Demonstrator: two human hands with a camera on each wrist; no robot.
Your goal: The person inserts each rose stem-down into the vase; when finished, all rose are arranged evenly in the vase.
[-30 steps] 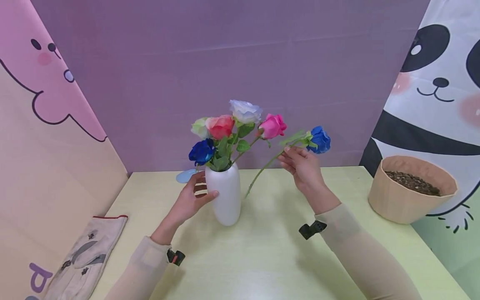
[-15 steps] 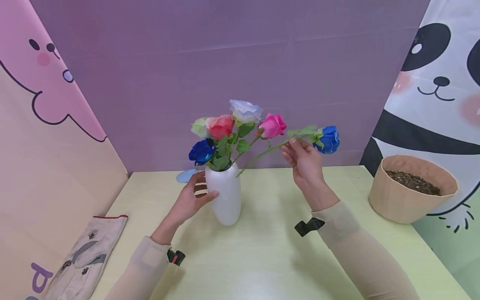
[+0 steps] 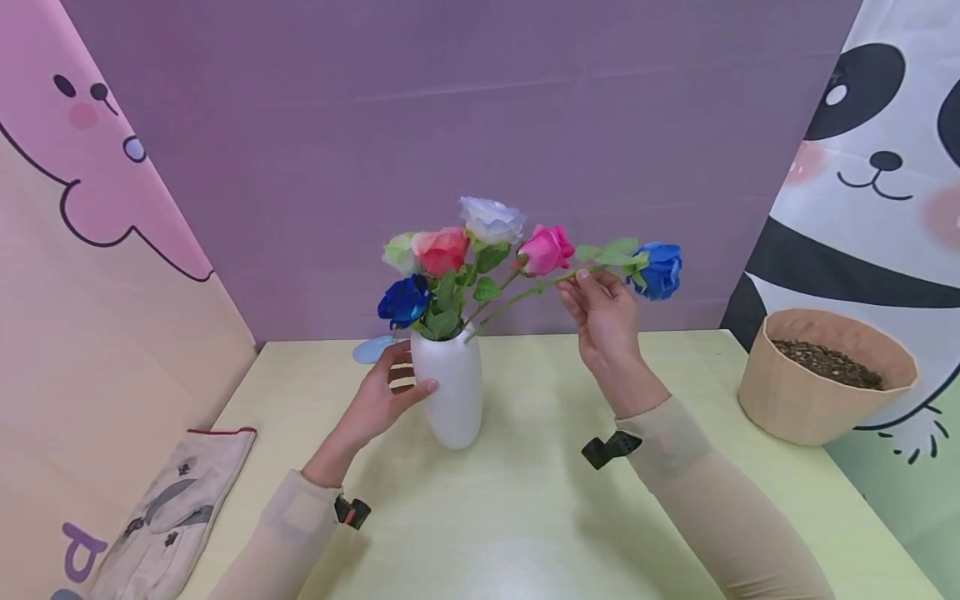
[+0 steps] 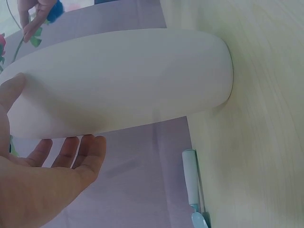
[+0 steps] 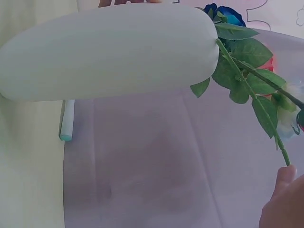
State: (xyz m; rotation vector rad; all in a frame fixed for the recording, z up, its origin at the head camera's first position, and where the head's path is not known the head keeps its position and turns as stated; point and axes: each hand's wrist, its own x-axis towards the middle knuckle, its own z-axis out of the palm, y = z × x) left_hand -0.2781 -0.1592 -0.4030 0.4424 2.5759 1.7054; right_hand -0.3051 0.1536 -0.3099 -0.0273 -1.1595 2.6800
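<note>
Blue rose (image 3: pixel 660 268) near-level, bloom rightward

Only readable mark: part of a purple letter, prob. "d" or "a", on the left backdrop (image 3: pixel 78 557), bottom corner, cut off by the frame edge. No labels, brands or nos. legible on the vase (image 3: pixel 452 392), pot (image 3: pixel 817 400) or glove (image 3: pixel 168 512).

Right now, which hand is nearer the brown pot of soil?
Right. The right hand holds a blue rose's stem between the vase and the pot; the left hand holds the vase, farther away.
</note>
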